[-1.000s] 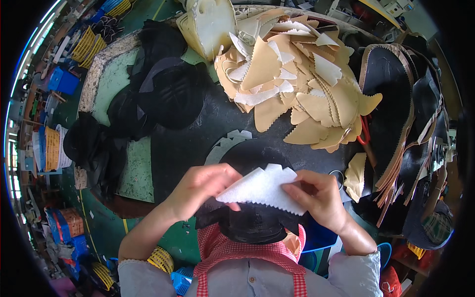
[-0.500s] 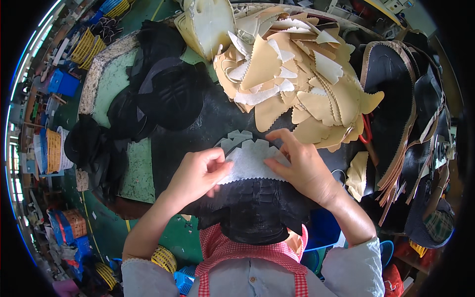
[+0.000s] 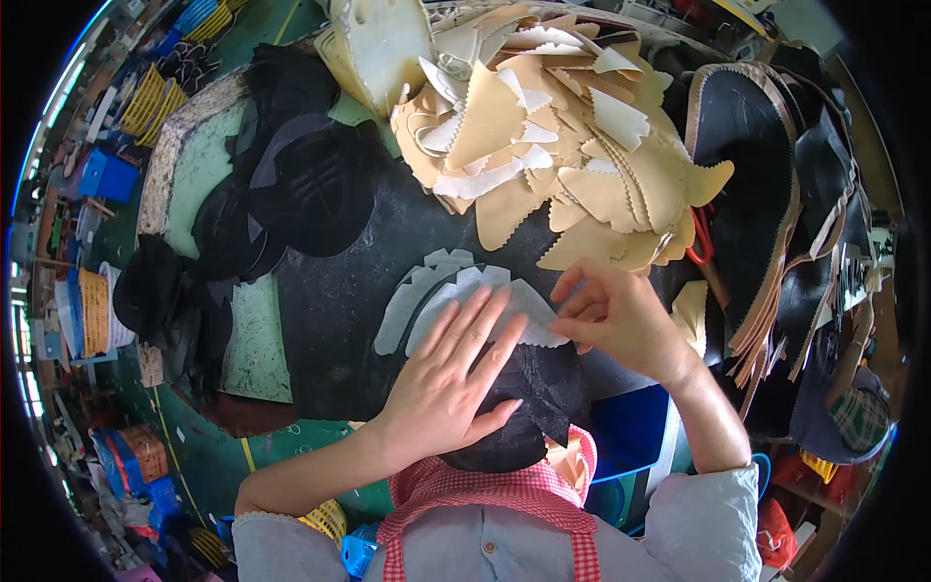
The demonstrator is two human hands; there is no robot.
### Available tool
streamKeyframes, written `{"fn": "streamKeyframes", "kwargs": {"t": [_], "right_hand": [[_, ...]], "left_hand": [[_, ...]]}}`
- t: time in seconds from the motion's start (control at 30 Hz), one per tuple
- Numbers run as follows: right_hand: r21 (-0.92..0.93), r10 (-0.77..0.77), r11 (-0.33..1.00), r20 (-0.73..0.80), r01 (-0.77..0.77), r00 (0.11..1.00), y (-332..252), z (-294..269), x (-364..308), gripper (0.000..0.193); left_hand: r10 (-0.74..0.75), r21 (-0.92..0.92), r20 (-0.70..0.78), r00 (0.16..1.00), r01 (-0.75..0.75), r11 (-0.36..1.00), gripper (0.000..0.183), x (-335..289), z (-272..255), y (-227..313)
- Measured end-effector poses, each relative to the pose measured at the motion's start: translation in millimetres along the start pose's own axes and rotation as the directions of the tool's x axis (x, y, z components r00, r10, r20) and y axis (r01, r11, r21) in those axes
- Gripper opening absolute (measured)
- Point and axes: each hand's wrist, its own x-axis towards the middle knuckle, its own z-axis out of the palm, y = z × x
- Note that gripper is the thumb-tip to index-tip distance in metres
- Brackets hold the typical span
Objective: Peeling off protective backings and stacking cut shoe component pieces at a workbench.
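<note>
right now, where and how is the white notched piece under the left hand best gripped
Probably by the right end of the white notched piece, coming from the right: the left hand lies spread across its middle, while that end runs clear toward the right hand. The piece looks thin and flat, so a light edge pinch seems best.

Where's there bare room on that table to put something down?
Black work surface shows between the green board and the white pieces; a narrower strip lies between them and the tan pile. It's crowded at that pile and around the left hand and right hand.
</note>
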Motion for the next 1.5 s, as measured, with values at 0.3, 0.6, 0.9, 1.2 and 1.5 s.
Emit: {"fn": "streamKeyframes", "kwargs": {"t": [0.3, 0.6, 0.9, 1.2, 1.5], "right_hand": [[-0.800, -0.086, 0.597, 0.016, 0.065, 0.996, 6, -9, -7, 0.024], [-0.866, -0.709, 0.417, -0.500, -0.276, 0.498, 23, -101, 95, 0.036], [-0.526, -0.573, 0.801, -0.537, 0.286, 0.618, 20, -106, 112, 0.020], [0.083, -0.445, 0.875, -0.249, 0.477, 0.860, 0, -64, 87, 0.025], [-0.349, -0.600, 0.783, -0.211, 0.514, 0.771, -30, -2, 74, 0.022]], "left_hand": [[-0.094, 0.008, -0.115, 0.989, 0.096, 0.995, 0.063, -1, 2, 1], [-0.240, -0.041, -0.567, 0.788, 0.264, 0.964, 0.062, 3, -54, -125], [-0.198, 0.191, -0.362, 0.911, 0.280, 0.941, 0.062, -22, -41, -171], [-0.118, 0.384, -0.239, 0.964, 0.205, 0.900, 0.059, -19, -66, -166], [-0.016, 0.374, -0.249, 0.968, 0.111, 0.921, 0.048, -26, -77, -180]]}}
